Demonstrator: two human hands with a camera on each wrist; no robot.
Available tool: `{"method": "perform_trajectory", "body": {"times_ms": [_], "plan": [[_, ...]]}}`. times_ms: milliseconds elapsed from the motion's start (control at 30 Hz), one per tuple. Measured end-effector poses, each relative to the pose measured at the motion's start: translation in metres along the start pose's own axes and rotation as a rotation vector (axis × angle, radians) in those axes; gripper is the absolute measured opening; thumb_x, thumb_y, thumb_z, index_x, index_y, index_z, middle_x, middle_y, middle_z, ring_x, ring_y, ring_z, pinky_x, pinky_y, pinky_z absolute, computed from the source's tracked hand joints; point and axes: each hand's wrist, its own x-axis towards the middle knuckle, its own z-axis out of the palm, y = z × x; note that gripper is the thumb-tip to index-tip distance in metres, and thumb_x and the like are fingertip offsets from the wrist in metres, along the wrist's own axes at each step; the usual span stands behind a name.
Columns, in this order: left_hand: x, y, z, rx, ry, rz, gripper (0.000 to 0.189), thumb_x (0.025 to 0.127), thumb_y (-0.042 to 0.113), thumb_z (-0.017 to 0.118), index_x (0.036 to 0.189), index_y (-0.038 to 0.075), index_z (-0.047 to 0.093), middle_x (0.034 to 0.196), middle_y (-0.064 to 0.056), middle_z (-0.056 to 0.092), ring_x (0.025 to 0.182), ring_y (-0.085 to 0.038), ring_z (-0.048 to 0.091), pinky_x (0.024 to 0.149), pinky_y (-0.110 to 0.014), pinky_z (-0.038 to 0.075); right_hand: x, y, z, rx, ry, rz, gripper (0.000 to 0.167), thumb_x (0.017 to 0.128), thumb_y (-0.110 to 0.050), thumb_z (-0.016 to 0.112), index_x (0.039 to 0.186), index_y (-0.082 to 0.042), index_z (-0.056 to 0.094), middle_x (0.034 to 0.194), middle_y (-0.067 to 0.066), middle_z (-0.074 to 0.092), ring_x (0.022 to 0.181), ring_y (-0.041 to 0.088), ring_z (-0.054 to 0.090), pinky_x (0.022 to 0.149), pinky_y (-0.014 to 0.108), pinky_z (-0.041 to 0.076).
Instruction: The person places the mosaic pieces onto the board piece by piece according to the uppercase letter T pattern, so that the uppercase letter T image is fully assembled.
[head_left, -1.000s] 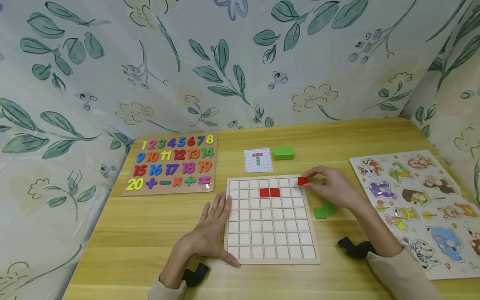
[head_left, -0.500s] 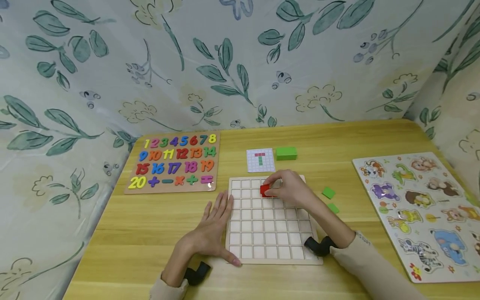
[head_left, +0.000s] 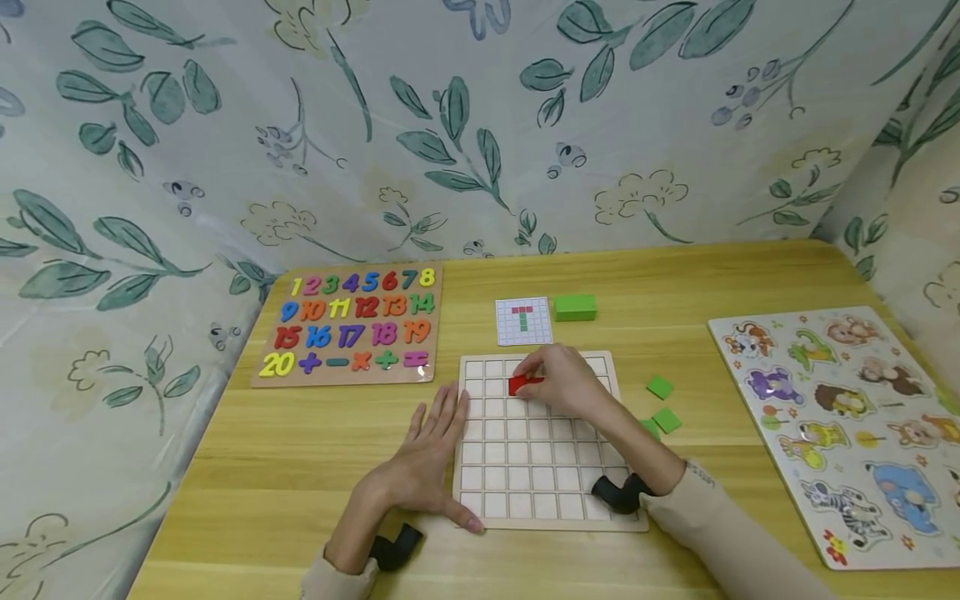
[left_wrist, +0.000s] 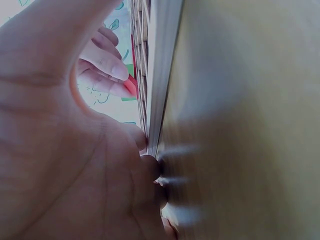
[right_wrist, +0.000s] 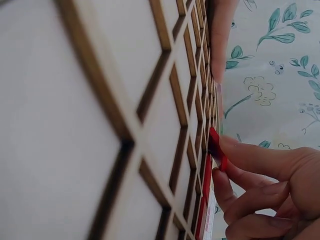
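A red tile (head_left: 517, 385) is pinched in a person's right hand (head_left: 566, 382) at the second row of a wooden grid board (head_left: 536, 454).

The tile is held tilted, near the third column from the left, between thumb and fingertips; whether the cell is touched cannot be told. More red is partly hidden beneath the same hand. The board's left edge is touched by the left hand (head_left: 422, 471), its fingers extended and nothing grasped. Three green tiles (head_left: 666, 420) are scattered on the desk (head_left: 300, 467) to the board's right, one partly covered by the forearm. Beyond the board, a card printed with a T (head_left: 523, 321) is seen beside a green block (head_left: 575, 307).
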Motion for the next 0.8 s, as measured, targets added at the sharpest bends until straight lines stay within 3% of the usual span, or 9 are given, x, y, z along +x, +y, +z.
{"method": "perform_trajectory", "body": {"times_ms": [567, 800], "plan": [[-0.0004, -0.0001, 0.0002, 0.012, 0.009, 0.009, 0.161, 0.058, 0.063, 0.095, 0.164, 0.003, -0.011, 0.171, -0.015, -0.025, 0.160, -0.034, -0.022, 0.129, -0.060, -0.011, 0.0028, -0.0002, 0.0034, 0.032, 0.026, -0.041, 0.018, 0.079, -0.009, 0.089, 0.096, -0.009, 0.083, 0.102, 0.009, 0.077, 0.083, 0.018, 0.060, 0.067, 0.028, 0.045], [-0.0005, 0.0011, 0.0002, 0.018, 0.007, 0.013, 0.161, 0.058, 0.063, 0.095, 0.164, 0.003, -0.011, 0.170, -0.016, -0.025, 0.159, -0.034, -0.022, 0.129, -0.060, -0.011, 0.0042, 0.0036, 0.0057, 0.041, 0.040, -0.050, 0.017, 0.077, -0.010, 0.091, 0.092, -0.013, 0.084, 0.103, 0.005, 0.078, 0.099, 0.022, 0.066, 0.079, 0.032, 0.049]]}}
